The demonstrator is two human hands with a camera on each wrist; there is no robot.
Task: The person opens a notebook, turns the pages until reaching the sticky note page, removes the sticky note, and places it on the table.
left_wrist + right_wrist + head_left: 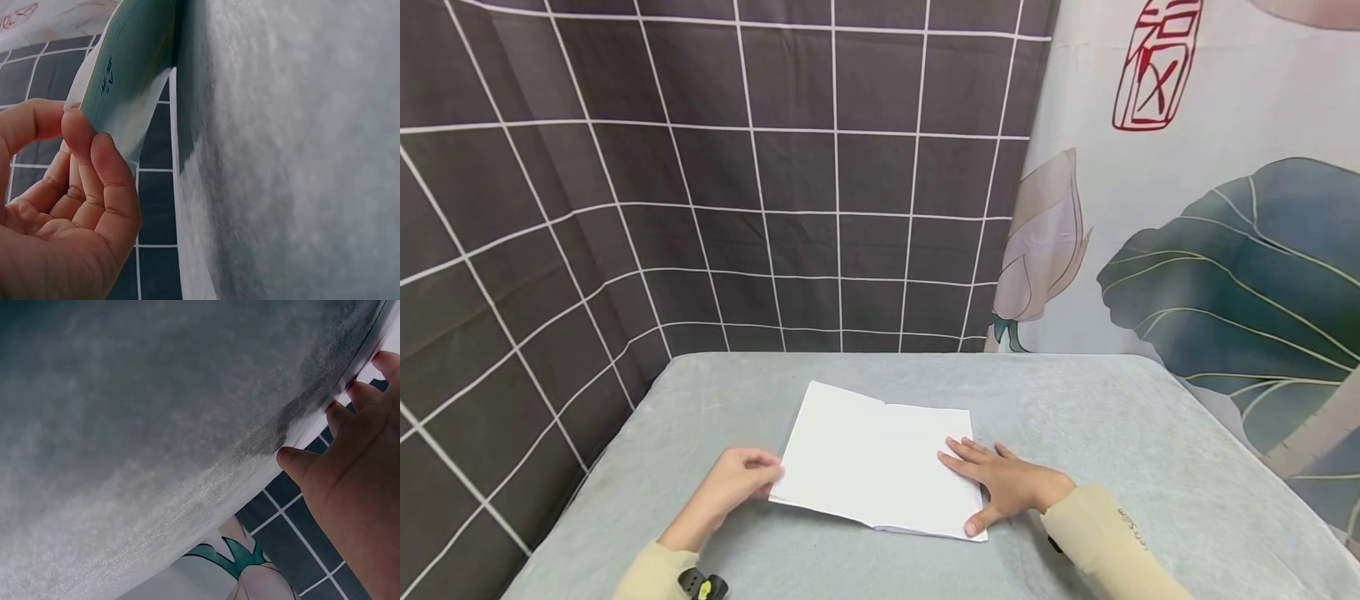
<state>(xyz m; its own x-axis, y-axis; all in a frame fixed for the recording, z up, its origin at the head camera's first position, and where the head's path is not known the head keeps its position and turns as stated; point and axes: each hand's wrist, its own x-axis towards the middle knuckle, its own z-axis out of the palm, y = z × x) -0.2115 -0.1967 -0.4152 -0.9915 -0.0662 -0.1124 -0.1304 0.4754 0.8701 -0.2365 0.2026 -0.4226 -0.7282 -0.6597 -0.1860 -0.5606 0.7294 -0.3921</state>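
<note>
A notebook (880,467) lies spread open with blank white pages on the grey-covered table. Its left edge is pinched between the thumb and fingers of my left hand (741,482). The left wrist view shows the underside of that raised side, a pale green cover (128,81) with small dark print, and the left hand (75,206) at its edge. Across the right page my right hand (1003,482) rests with fingers spread, the thumb near the lower right corner. In the right wrist view the right hand (356,469) shows beside the tabletop, its fingertips partly cut off.
The grey cloth-covered table (1075,433) extends around the notebook on all sides. Behind and to the left hangs a dark curtain (797,175) with a white grid. At the right hangs a pale cloth (1090,100) printed with a lotus bud, large leaves and a red seal.
</note>
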